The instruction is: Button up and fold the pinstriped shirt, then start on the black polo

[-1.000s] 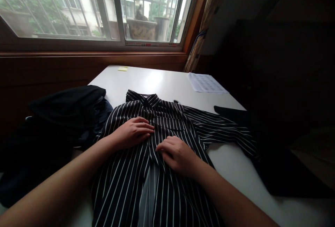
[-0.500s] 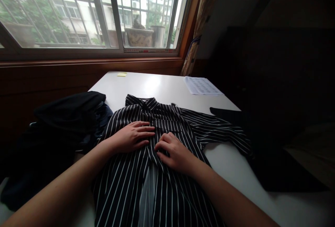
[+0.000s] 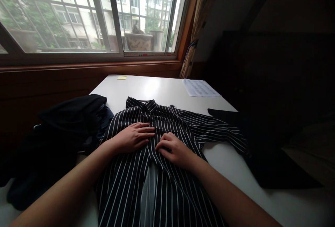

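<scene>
A black shirt with white stripes lies face up, its collar toward the window and its front edges parted lower down. My left hand rests flat on the left side of its chest, fingers stretched toward the front opening. Beside it, my right hand has its fingers curled and pinched on the front edge of the shirt. The fingertips of that hand are partly hidden. One sleeve reaches out to the right; the other sleeve is out of sight.
The shirt lies on a white table. Dark clothes are heaped at the left. A flat black item lies at the right. Printed sheets and a yellow sticky note are near the far edge, below a barred window.
The camera view has shifted slightly. Both hands keep their places on the shirt, and the shirt looks the same.
</scene>
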`<state>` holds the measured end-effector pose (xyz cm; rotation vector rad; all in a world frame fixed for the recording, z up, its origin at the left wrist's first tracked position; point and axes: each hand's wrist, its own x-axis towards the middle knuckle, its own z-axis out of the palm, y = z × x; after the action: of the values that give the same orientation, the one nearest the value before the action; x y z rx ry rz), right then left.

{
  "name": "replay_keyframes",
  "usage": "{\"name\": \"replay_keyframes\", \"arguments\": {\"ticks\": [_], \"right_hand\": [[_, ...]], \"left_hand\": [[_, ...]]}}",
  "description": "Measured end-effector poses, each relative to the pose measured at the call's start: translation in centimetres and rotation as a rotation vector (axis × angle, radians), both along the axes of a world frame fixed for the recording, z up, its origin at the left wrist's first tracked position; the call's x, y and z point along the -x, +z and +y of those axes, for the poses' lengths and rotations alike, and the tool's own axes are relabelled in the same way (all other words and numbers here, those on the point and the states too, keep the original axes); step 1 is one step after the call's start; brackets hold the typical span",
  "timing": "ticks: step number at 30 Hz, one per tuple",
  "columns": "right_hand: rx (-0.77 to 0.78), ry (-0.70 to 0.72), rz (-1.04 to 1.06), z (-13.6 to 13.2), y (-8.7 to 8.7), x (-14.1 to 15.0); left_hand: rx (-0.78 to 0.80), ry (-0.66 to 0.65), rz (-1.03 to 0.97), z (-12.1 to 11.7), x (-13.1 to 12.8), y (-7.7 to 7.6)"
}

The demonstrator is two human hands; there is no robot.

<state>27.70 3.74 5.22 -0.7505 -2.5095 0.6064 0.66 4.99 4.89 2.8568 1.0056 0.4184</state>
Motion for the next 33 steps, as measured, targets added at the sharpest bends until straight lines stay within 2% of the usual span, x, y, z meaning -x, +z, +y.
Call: {"name": "replay_keyframes", "arguments": {"ticks": [6,23,27,33], "right_hand": [[0.015,-0.006,0.035,0.8,-0.1,-0.5],[0.007,-0.112,0.104,2.6,-0.5,-0.3],[-0.014,-0.116,0.102,3.9,-0.6,-0.2],[-0.095,-0.13,0.068,7.3,-0.6,0.0]], "left_hand": [[-0.06,-0.008,-0.024,0.6,0.0,-0.5],[-0.051,0.038,-0.005,1.0,0.1,-0.3],[-0.054,0.02,0.038,2.5,0.4,-0.3],[-0.071,0.018,0.051,6.4,0.3,-0.6]]}}
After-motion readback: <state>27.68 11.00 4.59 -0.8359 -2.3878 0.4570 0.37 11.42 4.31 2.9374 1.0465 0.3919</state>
